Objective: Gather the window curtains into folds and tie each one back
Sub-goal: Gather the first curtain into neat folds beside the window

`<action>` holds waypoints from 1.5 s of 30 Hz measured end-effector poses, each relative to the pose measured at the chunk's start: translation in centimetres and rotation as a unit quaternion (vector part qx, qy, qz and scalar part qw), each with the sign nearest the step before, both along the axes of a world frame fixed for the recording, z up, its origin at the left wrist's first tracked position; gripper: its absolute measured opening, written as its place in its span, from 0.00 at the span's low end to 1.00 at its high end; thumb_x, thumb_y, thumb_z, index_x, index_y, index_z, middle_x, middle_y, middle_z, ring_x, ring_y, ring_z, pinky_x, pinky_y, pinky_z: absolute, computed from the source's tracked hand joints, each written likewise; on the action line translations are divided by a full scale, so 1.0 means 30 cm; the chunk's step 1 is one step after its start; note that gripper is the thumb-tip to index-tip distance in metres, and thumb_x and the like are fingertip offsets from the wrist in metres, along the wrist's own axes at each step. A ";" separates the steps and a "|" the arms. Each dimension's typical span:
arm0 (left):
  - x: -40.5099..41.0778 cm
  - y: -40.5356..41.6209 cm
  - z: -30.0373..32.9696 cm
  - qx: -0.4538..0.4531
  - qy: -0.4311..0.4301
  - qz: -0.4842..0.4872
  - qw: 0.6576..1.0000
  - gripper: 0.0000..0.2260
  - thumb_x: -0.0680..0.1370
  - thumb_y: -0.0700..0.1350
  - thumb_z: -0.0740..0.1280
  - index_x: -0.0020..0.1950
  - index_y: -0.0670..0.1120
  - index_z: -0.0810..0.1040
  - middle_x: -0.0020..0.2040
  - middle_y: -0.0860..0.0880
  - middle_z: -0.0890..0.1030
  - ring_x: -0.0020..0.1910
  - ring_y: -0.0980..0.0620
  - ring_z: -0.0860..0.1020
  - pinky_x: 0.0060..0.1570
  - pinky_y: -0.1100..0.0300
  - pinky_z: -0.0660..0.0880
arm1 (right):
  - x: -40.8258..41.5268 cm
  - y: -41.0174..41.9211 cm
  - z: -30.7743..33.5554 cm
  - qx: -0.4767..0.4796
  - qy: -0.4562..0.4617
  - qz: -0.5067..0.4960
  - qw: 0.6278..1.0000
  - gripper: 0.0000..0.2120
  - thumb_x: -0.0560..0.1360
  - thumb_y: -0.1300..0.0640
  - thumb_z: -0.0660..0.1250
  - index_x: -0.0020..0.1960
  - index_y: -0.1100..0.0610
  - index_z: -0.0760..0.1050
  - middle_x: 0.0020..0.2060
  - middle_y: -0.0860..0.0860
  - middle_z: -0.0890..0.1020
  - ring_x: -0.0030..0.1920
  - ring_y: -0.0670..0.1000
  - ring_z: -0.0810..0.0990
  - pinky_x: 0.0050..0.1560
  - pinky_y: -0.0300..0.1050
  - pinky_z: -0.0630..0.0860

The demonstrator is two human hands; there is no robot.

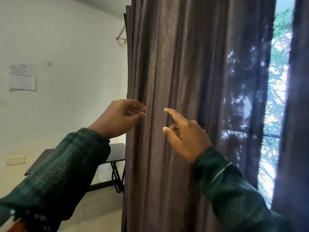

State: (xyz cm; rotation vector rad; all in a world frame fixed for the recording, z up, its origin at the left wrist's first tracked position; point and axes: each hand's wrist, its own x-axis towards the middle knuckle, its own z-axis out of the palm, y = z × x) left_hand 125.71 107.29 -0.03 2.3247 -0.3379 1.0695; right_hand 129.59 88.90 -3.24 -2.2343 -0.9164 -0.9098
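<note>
L hand (121, 116) is pinching the outer edge of the dark curtain (192, 72) hanging w/ loose folds at the window, R hand (184, 134) hovering empty, forefinger out; fabric's looking thin, soft, light, so prob. gathering fold by fold mid-height.

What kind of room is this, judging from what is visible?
Probably a plain room in a home or hostel. A dark curtain hangs over a window with trees outside, a printed paper is stuck on the white wall, and a black table stands beside it.
</note>
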 end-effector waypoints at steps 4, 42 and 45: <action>0.226 0.129 0.031 -0.014 -0.006 0.018 1.000 0.08 0.75 0.38 0.66 0.52 0.45 0.80 0.46 0.48 0.82 0.44 0.49 0.80 0.44 0.57 0.76 | 0.279 0.134 0.038 -0.007 0.000 0.019 1.000 0.24 0.78 0.50 0.60 0.73 0.44 0.59 0.37 0.46 0.81 0.36 0.47 0.76 0.53 0.54 0.75; 1.933 0.785 0.550 0.116 -0.257 -0.105 0.954 0.20 0.74 0.58 0.64 0.61 0.48 0.75 0.60 0.50 0.75 0.55 0.50 0.75 0.55 0.55 0.73 | 1.687 0.793 0.468 0.073 -0.164 -0.391 0.903 0.38 0.78 0.48 0.59 0.76 0.53 0.38 0.76 0.54 0.43 0.76 0.55 0.46 0.75 0.49 0.52; 1.989 0.784 0.634 0.081 -0.322 -0.044 0.942 0.25 0.68 0.62 0.59 0.58 0.49 0.77 0.60 0.49 0.75 0.57 0.46 0.74 0.55 0.48 0.73 | 1.733 0.784 0.538 0.106 -0.159 -0.449 0.873 0.41 0.77 0.46 0.59 0.75 0.57 0.34 0.76 0.59 0.40 0.76 0.57 0.42 0.74 0.52 0.46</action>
